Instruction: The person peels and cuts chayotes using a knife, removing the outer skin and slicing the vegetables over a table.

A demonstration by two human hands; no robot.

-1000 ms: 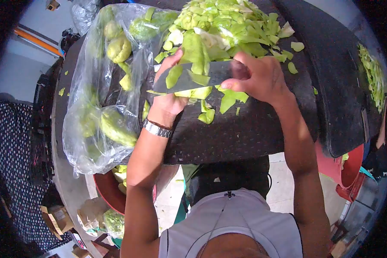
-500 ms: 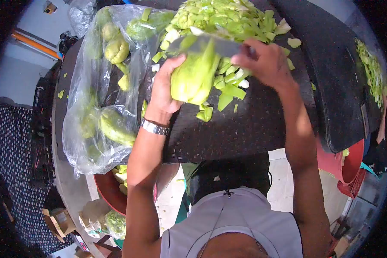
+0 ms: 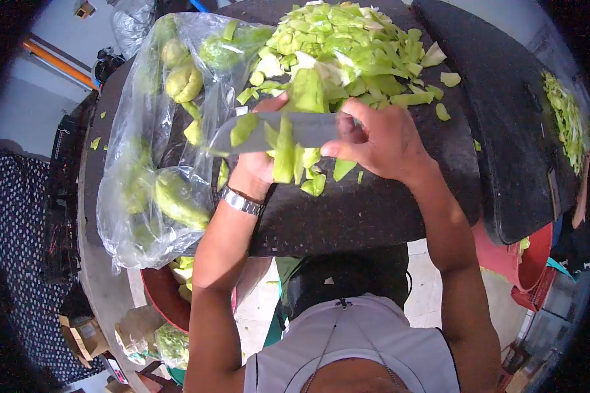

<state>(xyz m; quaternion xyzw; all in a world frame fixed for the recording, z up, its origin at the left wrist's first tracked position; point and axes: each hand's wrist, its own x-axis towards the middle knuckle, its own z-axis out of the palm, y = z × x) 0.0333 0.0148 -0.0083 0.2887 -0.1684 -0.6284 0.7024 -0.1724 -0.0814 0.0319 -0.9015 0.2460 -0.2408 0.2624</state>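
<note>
My right hand (image 3: 383,137) grips the handle of a broad-bladed knife (image 3: 321,129), held level across the front of my left hand. Pale green slices cling to the blade, one of them a long strip (image 3: 284,154) hanging below its edge. Behind the knife, my left hand (image 3: 258,165) is closed round a light green chayote (image 3: 307,92); the blade hides most of its fingers and part of the chayote. Loose cut pieces (image 3: 314,185) lie on the dark table just below the blade. Beyond my hands rises a heap of chayote slices (image 3: 347,39).
A clear plastic bag (image 3: 121,226) with several whole chayotes (image 3: 180,200) lies on the left of the dark table (image 3: 367,216). Red tubs stand below, one at left (image 3: 167,295) and one at right (image 3: 537,255). More shreds (image 3: 560,118) sit at far right.
The knife has come down and toward me, from over the chayote to in front of my left hand. The chayote has moved away from me and tilted. More slices show on the blade.
</note>
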